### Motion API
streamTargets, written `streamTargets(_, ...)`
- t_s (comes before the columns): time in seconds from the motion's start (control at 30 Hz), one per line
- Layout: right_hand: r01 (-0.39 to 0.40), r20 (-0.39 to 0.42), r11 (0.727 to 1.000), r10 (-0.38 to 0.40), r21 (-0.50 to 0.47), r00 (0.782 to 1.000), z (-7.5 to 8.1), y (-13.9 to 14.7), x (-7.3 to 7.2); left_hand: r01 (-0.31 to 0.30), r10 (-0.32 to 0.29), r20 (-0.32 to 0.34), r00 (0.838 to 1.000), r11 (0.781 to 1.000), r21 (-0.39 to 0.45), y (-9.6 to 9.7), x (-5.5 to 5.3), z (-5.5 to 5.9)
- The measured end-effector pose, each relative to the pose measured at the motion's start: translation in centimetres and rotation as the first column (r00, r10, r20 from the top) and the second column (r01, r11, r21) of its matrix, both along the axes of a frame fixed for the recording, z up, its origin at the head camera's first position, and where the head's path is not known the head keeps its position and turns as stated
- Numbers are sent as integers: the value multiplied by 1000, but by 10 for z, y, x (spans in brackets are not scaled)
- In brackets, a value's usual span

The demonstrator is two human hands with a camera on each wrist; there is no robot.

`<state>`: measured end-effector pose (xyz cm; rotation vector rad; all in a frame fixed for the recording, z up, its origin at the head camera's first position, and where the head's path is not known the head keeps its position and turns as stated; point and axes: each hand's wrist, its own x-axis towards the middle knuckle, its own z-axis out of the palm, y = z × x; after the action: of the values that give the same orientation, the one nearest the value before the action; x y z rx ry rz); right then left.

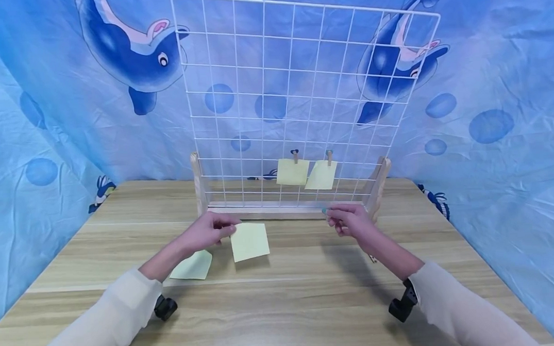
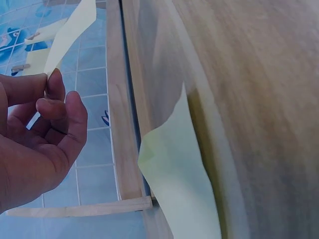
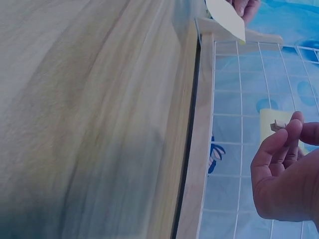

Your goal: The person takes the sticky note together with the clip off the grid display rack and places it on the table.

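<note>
Two hands are seen over the wooden tabletop (image 1: 310, 295) in the head view. A yellow sticky note (image 1: 249, 241) is pinched at one edge by the left hand (image 1: 210, 231) and held just above the tabletop, in front of the white wire grid (image 1: 301, 89). A second loose note (image 1: 193, 266) lies flat on the tabletop, partly hidden by the left forearm. A small clip (image 1: 325, 210) is pinched by the curled fingers of the right hand (image 1: 351, 220), near the grid's wooden base rail (image 1: 278, 210). Two more notes, a left hung note (image 1: 292, 172) and a right hung note (image 1: 321, 175), are clipped low on the grid, side by side.

In the left wrist view, the sticky note (image 2: 70, 35) is gripped between thumb and fingertips of the left hand (image 2: 40, 134), with the other fingers curled. The loose note (image 2: 179, 174) is seen lying against the tabletop (image 2: 259, 99), just beside the base rail (image 2: 122, 124).

In the right wrist view, a small wooden clip (image 3: 277, 126) is pinched at the fingertips of the right hand (image 3: 286, 174), in front of the wire grid (image 3: 249, 99). The held note (image 3: 227, 17) is visible at the top edge.
</note>
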<state>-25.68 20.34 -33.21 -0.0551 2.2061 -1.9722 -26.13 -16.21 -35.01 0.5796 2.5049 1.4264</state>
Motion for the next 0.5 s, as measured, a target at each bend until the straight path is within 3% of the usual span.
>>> streamTargets(0.5, -41, 85, 999, 39, 28, 996, -19, 23, 15, 69, -66, 61, 996, 997, -38, -11, 6, -10)
